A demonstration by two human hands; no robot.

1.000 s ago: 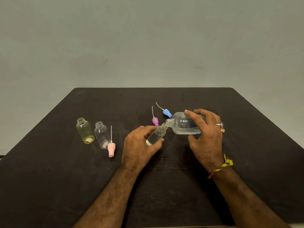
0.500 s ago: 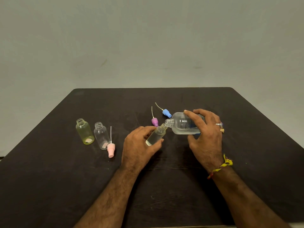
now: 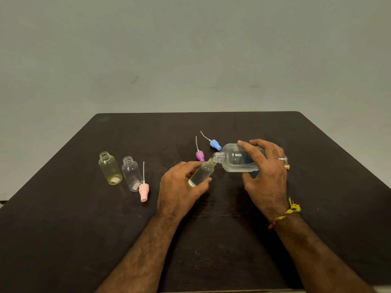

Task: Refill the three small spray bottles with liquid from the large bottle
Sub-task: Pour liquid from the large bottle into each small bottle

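Head view looks forward and down, close over table point(image 3: 317, 144).

Large bottle point(image 3: 234, 158): rear half and base covered by the fingers of the right hand point(image 3: 265, 176); label print partly showing, too small to read; liquid level inside not discernible. Small clear bottle point(image 3: 202, 172): left side and base edge hidden behind the left hand point(image 3: 179, 187); whether its neck touches the large bottle's mouth cannot be told. Purple spray cap point(image 3: 200, 155): lower end hidden behind the left hand's fingers. Both forearms: cut off by the lower picture edge. Table point(image 3: 63, 240): near edge and both near corners cut off. Pale patches at the bases of the yellow bottle point(image 3: 110, 171) and the empty clear bottle point(image 3: 132, 174): not identifiable.
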